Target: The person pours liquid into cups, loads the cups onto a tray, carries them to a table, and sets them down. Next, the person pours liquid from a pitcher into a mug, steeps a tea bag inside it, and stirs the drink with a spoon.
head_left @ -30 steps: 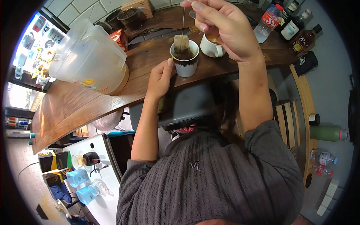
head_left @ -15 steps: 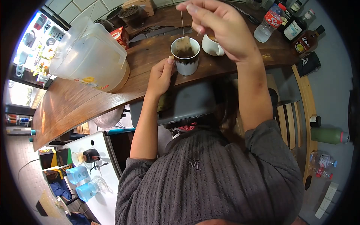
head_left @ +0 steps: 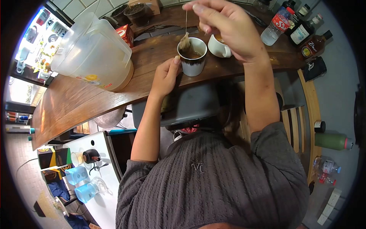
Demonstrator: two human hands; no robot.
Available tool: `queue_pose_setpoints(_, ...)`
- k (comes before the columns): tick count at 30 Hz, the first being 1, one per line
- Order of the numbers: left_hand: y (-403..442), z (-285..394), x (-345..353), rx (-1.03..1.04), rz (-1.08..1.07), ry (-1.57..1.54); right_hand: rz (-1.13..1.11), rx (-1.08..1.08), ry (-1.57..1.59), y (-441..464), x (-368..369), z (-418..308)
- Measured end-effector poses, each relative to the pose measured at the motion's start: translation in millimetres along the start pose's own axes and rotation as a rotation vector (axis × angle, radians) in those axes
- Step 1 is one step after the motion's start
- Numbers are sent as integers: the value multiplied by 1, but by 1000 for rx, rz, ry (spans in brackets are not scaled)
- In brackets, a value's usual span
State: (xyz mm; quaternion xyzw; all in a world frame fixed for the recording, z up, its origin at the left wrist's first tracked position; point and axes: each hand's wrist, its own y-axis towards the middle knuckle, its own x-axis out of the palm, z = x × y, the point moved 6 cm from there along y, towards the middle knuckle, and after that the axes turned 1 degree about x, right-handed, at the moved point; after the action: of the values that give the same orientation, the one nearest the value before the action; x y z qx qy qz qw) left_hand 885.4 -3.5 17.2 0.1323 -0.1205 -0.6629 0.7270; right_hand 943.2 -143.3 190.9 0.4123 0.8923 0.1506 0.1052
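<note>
My right hand point(head_left: 225, 23) is raised above the cups, its fingertips pinching the string of a tea bag point(head_left: 185, 42). The bag hangs at the left inner side of a white cup point(head_left: 193, 68) with a dark streaked band, its lower end at the brown liquid. My left hand point(head_left: 166, 76) is beside that cup, thumb and fingers together against its left side; whether it grips the cup is hard to make out. A second white cup point(head_left: 219, 49) stands just to the right, partly behind my right hand.
A large translucent pitcher point(head_left: 95, 57) stands on the wooden counter point(head_left: 84, 103) at the left. Behind it are a red box point(head_left: 125, 35) and a pot of dark grounds point(head_left: 137, 14). Several bottles, one a clear plastic bottle point(head_left: 277, 26), line the right back.
The tea bag has turned and shifted to the left side of the cup. The cups and counter appear slightly further right in view. My right hand still holds the string.
</note>
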Motion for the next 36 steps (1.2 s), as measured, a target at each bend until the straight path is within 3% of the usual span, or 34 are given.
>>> queue_pose_setpoints(1, 0, 0, 0, 0, -2, 0, 2, 0, 0, -1, -1, -8)
queue_pose_setpoints(3, 0, 0, 0, 9, -6, -8, -25, 201, 175, -6, 1, -8)
queue_pose_setpoints(6, -1, 3, 2, -7, 7, -28, -47, 93, -40, -8, 5, 9)
queue_pose_setpoints(10, 0, 1, 1, -7, 7, -30, -2, 181, -150, -14, 8, 23)
queue_pose_setpoints(14, 0, -2, -1, -6, 10, 1, -19, 17, -71, -9, 1, -5)
queue_pose_setpoints(23, -1, -4, -3, -31, 35, 20, -62, 161, -176, -14, 3, 30)
queue_pose_setpoints(27, -1, -4, -3, -16, 22, 35, 0, 68, -138, -11, -7, -2)
queue_pose_setpoints(28, -1, -3, -2, -15, 23, 34, 42, 281, 106, -13, -5, -2)
queue_pose_setpoints(36, 0, -7, -4, -33, 13, 30, 43, 176, -36, -7, -10, -14)
